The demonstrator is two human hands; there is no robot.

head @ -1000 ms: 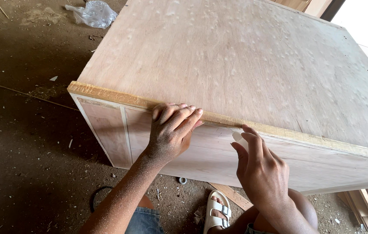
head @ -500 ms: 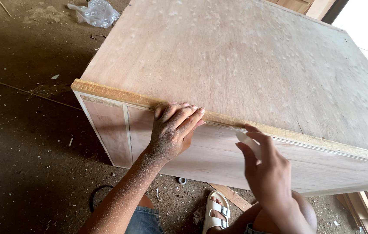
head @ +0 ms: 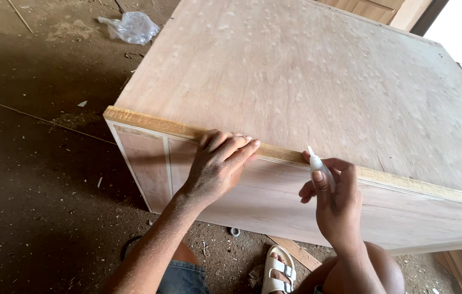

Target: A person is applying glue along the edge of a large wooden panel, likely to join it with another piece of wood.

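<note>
Left hand (head: 217,166) fingers pressed together on rough plywood edge (head: 149,123); right hand (head: 335,201) pinches small white tube (head: 317,163)

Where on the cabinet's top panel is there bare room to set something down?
The plywood top panel is bare beyond the front edge strip. Crowded spots: the left hand pressing the strip, and the right hand holding a small white bottle there.

Hidden mostly inside the right hand (head: 337,204): small white tube (head: 316,163), only nozzle showing. Cut off at right edge: plywood cabinet (head: 318,81). Sandal (head: 277,272) cropped below.
</note>
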